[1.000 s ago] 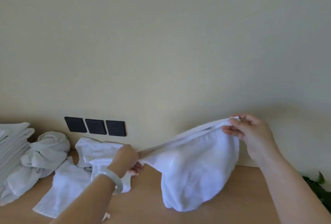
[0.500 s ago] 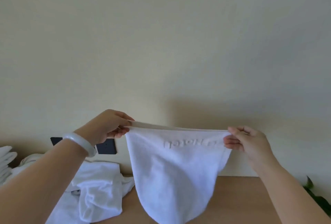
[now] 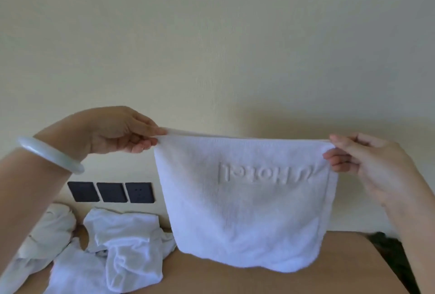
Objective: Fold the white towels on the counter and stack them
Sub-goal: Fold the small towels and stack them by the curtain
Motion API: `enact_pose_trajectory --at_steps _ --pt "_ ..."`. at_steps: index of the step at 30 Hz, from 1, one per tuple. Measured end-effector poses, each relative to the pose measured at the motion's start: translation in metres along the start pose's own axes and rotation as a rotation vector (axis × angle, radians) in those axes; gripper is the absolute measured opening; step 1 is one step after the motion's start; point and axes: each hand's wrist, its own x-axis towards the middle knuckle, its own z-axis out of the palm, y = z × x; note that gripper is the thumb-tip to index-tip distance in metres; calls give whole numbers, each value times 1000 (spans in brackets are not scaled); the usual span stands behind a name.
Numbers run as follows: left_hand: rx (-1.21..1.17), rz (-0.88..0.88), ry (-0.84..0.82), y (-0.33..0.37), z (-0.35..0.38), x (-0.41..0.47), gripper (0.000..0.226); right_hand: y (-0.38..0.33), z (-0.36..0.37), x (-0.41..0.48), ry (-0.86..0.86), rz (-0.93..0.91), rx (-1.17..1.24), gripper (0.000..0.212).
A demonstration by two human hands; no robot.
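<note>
Between my left hand [image 3: 117, 131] and right hand [image 3: 374, 166] hangs the towel [image 3: 244, 204], its 2 top corners pinched

A hotel room: towel [image 3: 244, 211] embossed "Hotel", dark wall sockets [image 3: 110, 192].

The left hand [image 3: 117, 130] and right hand [image 3: 367, 164] each pinch a top corner of a white towel [image 3: 244, 211], which hangs stretched flat above the counter [image 3: 235, 279] with raised lettering showing mirrored. A pale bangle [image 3: 50, 153] circles the left wrist. Crumpled towels [image 3: 122, 244] lie toward the counter's left end, below three dark wall sockets [image 3: 110, 192].
</note>
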Motion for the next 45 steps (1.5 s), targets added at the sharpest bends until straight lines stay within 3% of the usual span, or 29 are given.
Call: enact_pose_trajectory --at_steps 2,4,5,8,9,14,17,20,23,28,31,34,37,40,42,45 --pt "-59 -29 24 -9 3 10 74 13 2 9 -10 78 49 16" --pt "-115 -102 45 -29 9 27 70 37 5 17 -16 204 105 20" --pt "-132 -138 60 -41 14 35 61 50 6 20 -17 268 148 27" --pt "-192 -185 150 -66 28 58 25 83 10 28 23 404 258 9" --pt "-212 -176 182 -68 31 63 18 88 11 32 39 427 283 12" --pt "-310 33 278 -37 25 62 10 66 13 37 62 332 342 10" --pt "-304 118 226 -41 27 31 16 58 4 6 48 305 300 9" --pt "-46 5 182 -113 47 8 13 102 -11 -50 17 477 274 10" --pt "210 -147 250 -230 90 -7 22 193 -26 -118 97 738 254 14" --pt "346 -353 275 -408 163 -34 35 315 -45 -220 91 951 -183 26" --pt "445 -324 253 -448 193 -62 32 337 -55 -254 75 896 -457 24" --pt "564 -222 287 -474 206 -82 45 340 -67 -269 -78 773 -853 24" --pt "752 -98 346 -479 217 -94 41 338 -66 -274 -253 374 -1288 32" --pt "859 110 221 -459 233 -79 43 341 -44 -272 -479 -36 -1254 37" --pt "871 174 103 -451 244 -62 38 350 -32 -269 -614 -65 -1197 41" --pt "816 145 25 -451 248 -43 32 363 -34 -267 -639 -18 -1100 39"
